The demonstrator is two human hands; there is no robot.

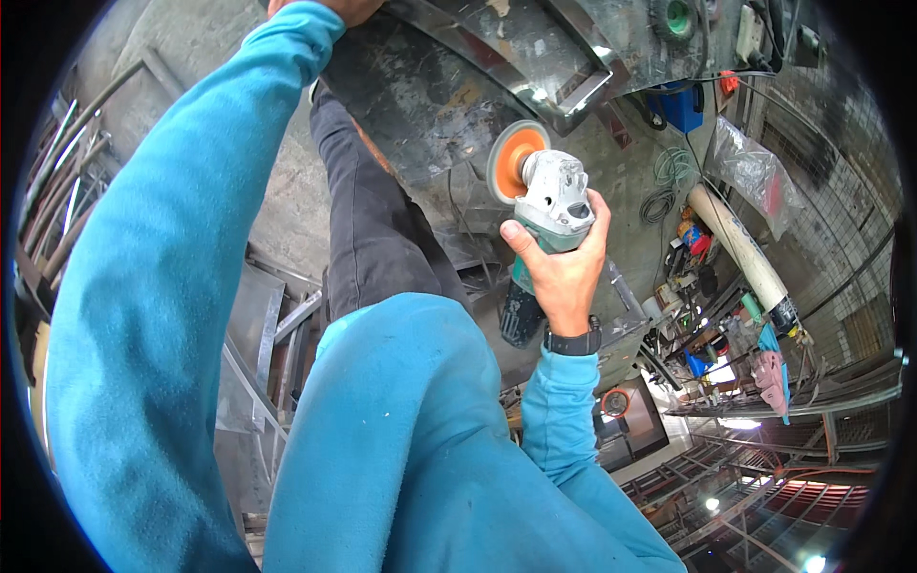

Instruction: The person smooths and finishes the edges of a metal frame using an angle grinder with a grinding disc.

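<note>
My right hand (571,277) is wrapped round an angle grinder (556,191) with a pale grey head and a green and black body. The grinder's disc (520,158), orange with a pale rim, faces left beside the edge of a dark, paint-spattered workbench (411,115). On that bench lies a shiny bent metal frame (468,59), its corner just above the disc. My left hand (351,8) is at the top edge of the picture, by the bench's left end. Only its back shows, and its fingers are out of sight.
Metal tubes (67,181) are piled at the far left, and metal profiles (263,344) lie beside my leg. On the right are a blue box (681,107), a coiled hose (659,202), a clear plastic bag (755,172) and a long pale roll (740,244). Cables run near the bench.
</note>
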